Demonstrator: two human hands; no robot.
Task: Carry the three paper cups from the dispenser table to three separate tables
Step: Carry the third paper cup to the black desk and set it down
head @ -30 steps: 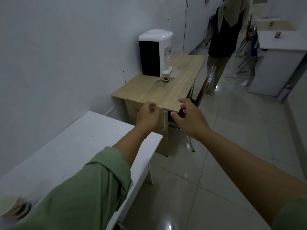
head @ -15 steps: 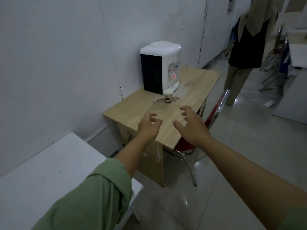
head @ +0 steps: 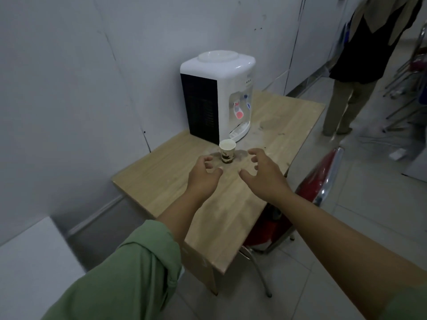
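Observation:
One paper cup (head: 227,153), white with a dark print, stands upright on the wooden dispenser table (head: 166,174), just in front of the white water dispenser (head: 219,95). My left hand (head: 203,176) hovers over the table a little short of the cup and to its left, fingers curled and apart, holding nothing. To the cup's right, my right hand (head: 263,174) is spread open at about the same distance, also empty. Neither hand touches the cup.
A white table (head: 30,262) lies at the lower left. A red chair (head: 316,181) with chrome legs is tucked at the wooden table's right side. A person (head: 360,65) stands at the back right on the tiled floor, near more chairs.
I have moved closer to the wooden table. Both hands have advanced over its top toward the cup, and the white table has slid back to the lower left.

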